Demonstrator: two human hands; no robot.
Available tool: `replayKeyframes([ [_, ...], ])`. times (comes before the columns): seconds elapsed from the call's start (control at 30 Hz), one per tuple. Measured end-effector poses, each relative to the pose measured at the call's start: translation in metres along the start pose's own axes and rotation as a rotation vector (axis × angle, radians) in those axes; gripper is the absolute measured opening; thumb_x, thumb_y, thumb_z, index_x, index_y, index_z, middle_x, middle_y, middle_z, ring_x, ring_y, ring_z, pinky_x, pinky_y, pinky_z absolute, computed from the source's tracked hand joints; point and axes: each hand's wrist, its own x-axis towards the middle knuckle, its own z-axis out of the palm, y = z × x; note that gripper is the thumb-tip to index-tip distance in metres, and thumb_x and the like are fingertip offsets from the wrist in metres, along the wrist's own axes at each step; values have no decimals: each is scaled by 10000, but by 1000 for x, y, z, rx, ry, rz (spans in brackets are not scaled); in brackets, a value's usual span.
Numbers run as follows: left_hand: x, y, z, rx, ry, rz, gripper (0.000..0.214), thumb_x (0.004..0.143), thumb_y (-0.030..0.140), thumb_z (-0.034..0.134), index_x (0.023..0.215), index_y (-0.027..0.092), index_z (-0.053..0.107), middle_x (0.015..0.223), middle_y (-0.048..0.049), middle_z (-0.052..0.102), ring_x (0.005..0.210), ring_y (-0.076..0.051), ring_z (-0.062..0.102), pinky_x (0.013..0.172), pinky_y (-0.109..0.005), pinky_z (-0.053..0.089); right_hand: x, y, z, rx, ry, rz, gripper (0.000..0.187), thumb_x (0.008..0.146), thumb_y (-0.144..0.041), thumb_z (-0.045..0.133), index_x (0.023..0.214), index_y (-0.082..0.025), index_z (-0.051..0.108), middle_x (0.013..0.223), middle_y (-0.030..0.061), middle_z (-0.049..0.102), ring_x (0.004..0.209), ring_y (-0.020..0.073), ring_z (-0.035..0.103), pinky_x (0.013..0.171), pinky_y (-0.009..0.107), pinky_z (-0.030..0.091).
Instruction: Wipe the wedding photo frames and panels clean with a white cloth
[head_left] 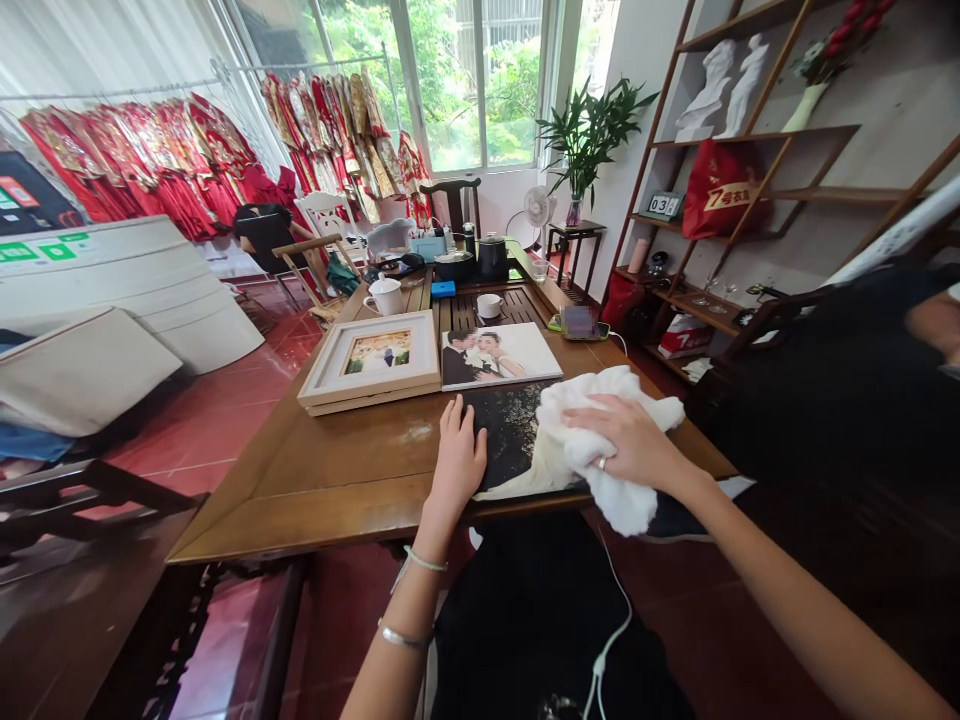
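Observation:
A dark panel with a pale picture on it (pixel 510 430) lies flat at the front edge of the wooden table (pixel 330 470). My right hand (pixel 630 440) is closed over a bunched white towel (pixel 626 500), which presses on the panel's right part and hangs past its edge. On the panel's left edge rests my left hand (pixel 460 450), fingers stretched out and holding nothing. Just behind the panel lies a wedding photo print (pixel 499 357). To its left is a stack of pale picture frames (pixel 375 362), the top one holding a photo.
Farther back on the table stand a lidded white mug (pixel 385 296), a white cup (pixel 490 305), a blue box (pixel 443 289) and a black kettle (pixel 493 258). A phone (pixel 581 322) with a cable lies at the right. A person in dark clothes (pixel 825 400) is close on my right.

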Motion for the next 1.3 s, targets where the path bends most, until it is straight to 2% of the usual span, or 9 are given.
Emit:
replayKeyframes([
  [0.1, 1, 2, -3, 16, -71, 24, 412, 917, 214, 426, 1291, 86, 542, 1476, -208, 443, 1428, -293, 342, 1185, -503, 277, 12, 30, 0, -41, 14, 170, 536, 723, -237, 577, 1256, -242, 635, 1330, 71, 615, 1258, 357, 453, 933, 515, 405],
  [0.2, 1, 1, -4, 23, -84, 5, 409, 923, 217, 422, 1286, 71, 544, 1447, -218, 471, 1400, -287, 391, 1183, -486, 292, 32, 46, -2, -59, -1, 228, 544, 727, -235, 575, 1269, -246, 623, 1318, 74, 618, 1238, 347, 466, 901, 480, 426],
  [0.37, -3, -3, -5, 2, -44, -9, 384, 922, 229, 456, 1267, 96, 556, 1431, -202, 492, 1381, -271, 422, 1176, -477, 316, 63, 49, -2, -96, -13, 228, 503, 745, -256, 559, 1242, -258, 633, 1280, 86, 634, 1198, 361, 478, 849, 474, 432],
  [0.47, -3, -4, -4, -7, -21, -14, 370, 920, 233, 466, 1250, 99, 568, 1418, -199, 510, 1365, -269, 444, 1170, -476, 329, 64, 47, 1, -99, 13, 211, 483, 744, -253, 553, 1219, -251, 641, 1271, 92, 639, 1207, 367, 467, 848, 484, 422],
  [0.6, -2, -4, -2, -21, -2, -33, 355, 917, 221, 465, 1237, 115, 577, 1409, -185, 526, 1355, -266, 460, 1169, -476, 333, 35, 42, 4, -75, 63, 109, 517, 697, -219, 567, 1207, -235, 642, 1297, 82, 632, 1261, 372, 434, 910, 517, 390],
  [0.83, -1, -3, -1, -42, -1, -39, 362, 914, 211, 466, 1240, 101, 578, 1418, -194, 517, 1362, -267, 451, 1174, -470, 324, -48, 21, -3, -26, 91, -108, 576, 630, -156, 545, 1185, -272, 650, 1311, 19, 633, 1279, 353, 433, 984, 535, 345],
  [0.93, -1, -5, -2, -55, -5, -30, 364, 914, 223, 466, 1239, 107, 583, 1417, -191, 518, 1364, -265, 449, 1176, -467, 321, -59, 19, -6, -18, 62, -119, 602, 626, -141, 539, 1203, -280, 643, 1319, 9, 628, 1296, 345, 422, 1000, 536, 340],
  [1.03, -2, -8, -1, -65, 3, -17, 356, 909, 226, 475, 1229, 126, 593, 1408, -180, 530, 1356, -264, 460, 1168, -476, 330, -43, 25, -7, -32, 28, -59, 612, 634, -130, 543, 1225, -256, 642, 1305, 36, 638, 1271, 352, 444, 987, 528, 362],
  [1.3, -3, -11, 0, -71, 11, 0, 344, 915, 239, 476, 1221, 143, 601, 1404, -171, 539, 1348, -258, 471, 1159, -487, 339, 48, 50, -3, -72, -18, 159, 516, 710, -208, 571, 1220, -249, 636, 1293, 78, 626, 1238, 339, 448, 920, 478, 408],
])
